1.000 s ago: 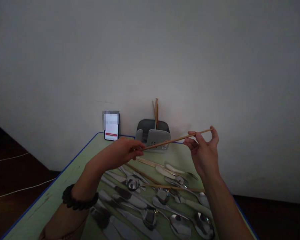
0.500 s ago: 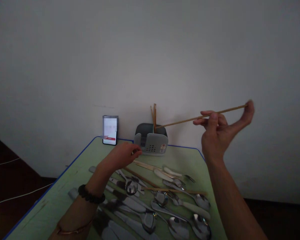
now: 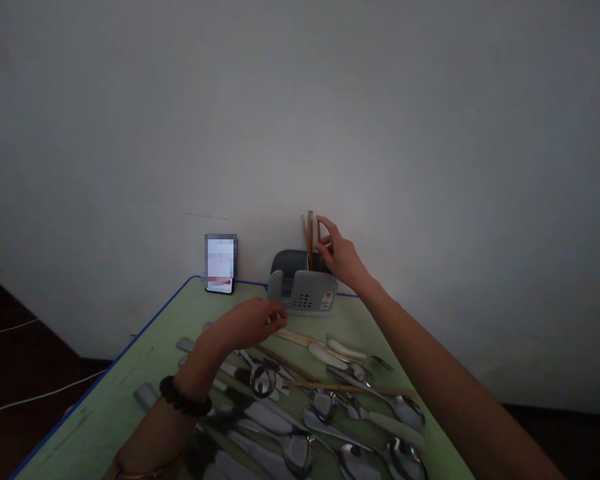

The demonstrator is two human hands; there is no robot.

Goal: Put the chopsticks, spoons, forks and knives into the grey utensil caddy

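Note:
My right hand (image 3: 341, 255) pinches a wooden chopstick (image 3: 319, 232) near its upper end. The chopstick stands about upright, its lower part hidden by my fingers and the right side of a grey utensil holder (image 3: 314, 297). Just left of it, several chopsticks (image 3: 309, 233) stand in the holder. My left hand (image 3: 253, 323) hovers in front of the holder, fingers curled together with nothing seen in them. Close to its fingertips lie pale chopsticks (image 3: 300, 339) on the green table (image 3: 180, 310).
Spoons (image 3: 403, 453), table knives (image 3: 265, 413), a small fork (image 3: 380, 362) and more brown chopsticks (image 3: 350, 387) cover the near part of the table. A lit phone (image 3: 221, 267) leans against the wall (image 3: 300, 120) at the back left. White cables (image 3: 45, 395) run at the left.
My right hand has moved left to the holder, turning the chopstick from nearly level to upright. My left hand has shifted slightly, its fingers drawn closer together.

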